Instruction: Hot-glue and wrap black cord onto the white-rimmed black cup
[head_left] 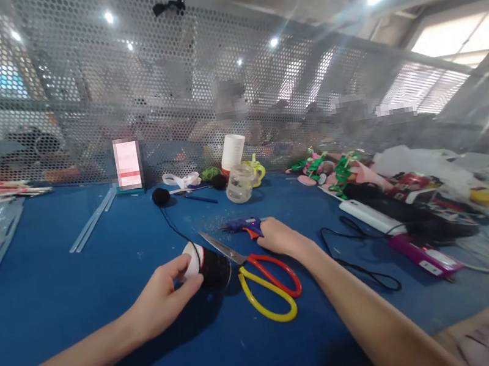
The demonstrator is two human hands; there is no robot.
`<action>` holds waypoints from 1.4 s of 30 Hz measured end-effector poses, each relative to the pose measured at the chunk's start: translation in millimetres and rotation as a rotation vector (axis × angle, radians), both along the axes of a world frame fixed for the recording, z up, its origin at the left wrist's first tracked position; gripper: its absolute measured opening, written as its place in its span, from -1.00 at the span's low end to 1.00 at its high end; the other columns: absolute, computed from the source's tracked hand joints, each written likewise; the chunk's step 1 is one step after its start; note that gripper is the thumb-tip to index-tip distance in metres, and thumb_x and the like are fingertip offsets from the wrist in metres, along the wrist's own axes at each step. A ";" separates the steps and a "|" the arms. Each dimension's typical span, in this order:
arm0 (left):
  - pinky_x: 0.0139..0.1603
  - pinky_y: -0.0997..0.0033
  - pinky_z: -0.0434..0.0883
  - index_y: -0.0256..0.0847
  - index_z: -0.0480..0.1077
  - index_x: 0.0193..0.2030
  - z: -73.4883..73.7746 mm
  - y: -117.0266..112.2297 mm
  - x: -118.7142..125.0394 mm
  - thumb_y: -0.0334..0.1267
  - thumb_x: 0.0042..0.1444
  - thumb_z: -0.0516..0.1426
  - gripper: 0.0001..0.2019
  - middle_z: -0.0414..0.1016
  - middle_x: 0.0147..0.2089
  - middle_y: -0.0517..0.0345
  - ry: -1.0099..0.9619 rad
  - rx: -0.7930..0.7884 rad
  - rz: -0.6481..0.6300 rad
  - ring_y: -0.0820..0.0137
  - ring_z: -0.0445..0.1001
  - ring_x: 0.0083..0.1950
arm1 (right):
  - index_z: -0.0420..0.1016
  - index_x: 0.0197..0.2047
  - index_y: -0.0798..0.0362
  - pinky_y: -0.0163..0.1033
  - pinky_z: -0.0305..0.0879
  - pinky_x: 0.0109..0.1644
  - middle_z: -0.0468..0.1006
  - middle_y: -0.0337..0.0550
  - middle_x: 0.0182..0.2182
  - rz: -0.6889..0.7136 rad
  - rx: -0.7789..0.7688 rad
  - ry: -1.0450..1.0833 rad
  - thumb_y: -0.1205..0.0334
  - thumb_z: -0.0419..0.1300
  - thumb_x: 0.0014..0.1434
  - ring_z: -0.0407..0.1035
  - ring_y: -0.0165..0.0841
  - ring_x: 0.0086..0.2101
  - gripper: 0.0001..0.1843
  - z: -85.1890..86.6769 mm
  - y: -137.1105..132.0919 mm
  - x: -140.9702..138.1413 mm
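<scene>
Just left of the scissors (259,273), left hand (161,301) fingers pinch the yarn-wrapped cup (206,266) lying on the bench (56,281), probably light and crushable, best held at its white end, while right hand (281,236) fingers clasp the glue gun (242,225) just behind them.

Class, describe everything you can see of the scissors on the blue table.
The scissors lie flat on the blue table between the left hand and the right hand, touched by neither. Their metal blades are shut, pointing up-left, away from the person; one plastic-looking handle loop is red, the other yellow. The blades pass close by the black-wound roll in the left hand; contact unclear.
</scene>
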State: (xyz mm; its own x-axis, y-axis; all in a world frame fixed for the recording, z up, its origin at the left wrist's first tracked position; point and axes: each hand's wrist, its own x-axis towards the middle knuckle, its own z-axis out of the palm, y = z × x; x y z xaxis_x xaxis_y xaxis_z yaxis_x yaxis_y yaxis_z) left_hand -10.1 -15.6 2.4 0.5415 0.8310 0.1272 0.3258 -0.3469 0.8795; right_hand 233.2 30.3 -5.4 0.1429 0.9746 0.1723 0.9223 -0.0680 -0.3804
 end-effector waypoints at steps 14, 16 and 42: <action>-0.22 0.43 0.26 -0.32 0.31 -0.32 6.8 6.1 -5.3 -0.27 0.05 -0.06 -0.80 0.32 -0.33 0.13 0.135 0.140 -0.052 0.36 0.29 -0.26 | 0.29 -0.47 0.14 -0.34 0.28 -0.52 0.38 -0.24 -0.63 0.242 -0.133 0.703 0.13 0.08 -0.03 0.32 -0.46 -0.63 -0.78 32.3 -43.1 -16.8; -0.14 0.42 0.25 -0.31 0.31 -0.31 8.7 7.7 -6.3 -0.28 0.06 -0.06 -0.81 0.32 -0.27 0.09 0.148 0.183 -0.074 0.33 0.28 -0.17 | 0.32 -0.43 0.15 -0.36 0.27 -0.52 0.39 -0.24 -0.61 0.314 -0.142 0.711 0.16 0.07 -0.01 0.31 -0.48 -0.64 -0.80 37.0 -53.1 -23.5; -0.04 0.44 0.24 -0.26 0.31 -0.27 7.3 14.4 -8.7 -0.33 0.09 -0.07 -0.83 0.24 -0.09 0.05 0.144 0.196 -0.120 0.35 0.25 -0.05 | 0.38 -0.42 0.07 -0.28 0.27 -0.38 0.47 -0.17 -0.51 0.407 0.053 0.186 0.25 0.02 0.01 0.35 -0.34 -0.48 -0.86 39.6 -82.0 -43.3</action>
